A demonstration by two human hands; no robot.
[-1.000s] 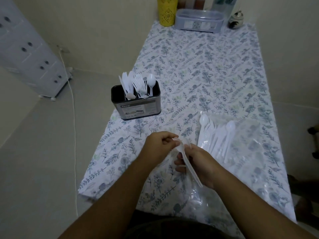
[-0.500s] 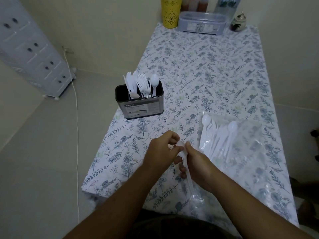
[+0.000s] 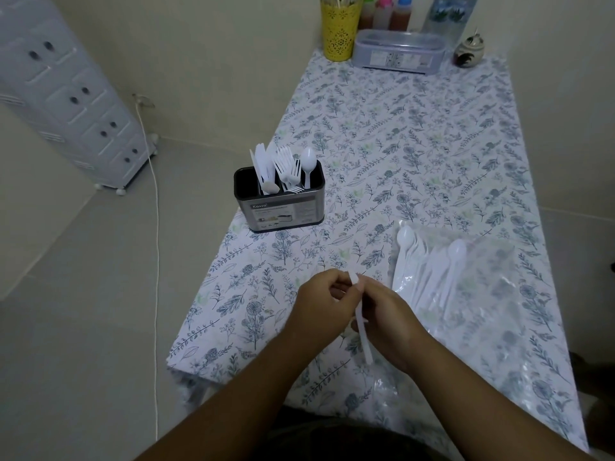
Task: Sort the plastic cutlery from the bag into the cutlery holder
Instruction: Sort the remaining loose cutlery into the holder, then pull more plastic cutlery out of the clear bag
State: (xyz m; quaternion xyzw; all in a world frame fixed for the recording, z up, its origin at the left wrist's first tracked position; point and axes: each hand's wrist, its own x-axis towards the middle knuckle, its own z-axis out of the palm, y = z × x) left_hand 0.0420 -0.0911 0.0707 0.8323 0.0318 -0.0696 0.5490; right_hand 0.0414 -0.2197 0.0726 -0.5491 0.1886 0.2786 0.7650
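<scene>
Item: 1 white utensil (image 3: 361,327), type unclear | left hand (image 3: 321,311) pinches top | right hand (image 3: 387,322) grips shaft | advice: identify head, seat handle-down in matching cutlery holder (image 3: 281,212) compartment.

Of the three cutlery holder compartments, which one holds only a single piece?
The rightmost compartment of the cutlery holder: one lone spoon stands upright in it, while the middle holds a cluster of forks and the left several knives.

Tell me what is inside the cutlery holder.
The holder has upright white plastic cutlery: knives on the left, forks in the middle, one spoon on the right. The walls cover their lower ends and the bottom of the holder.
</scene>
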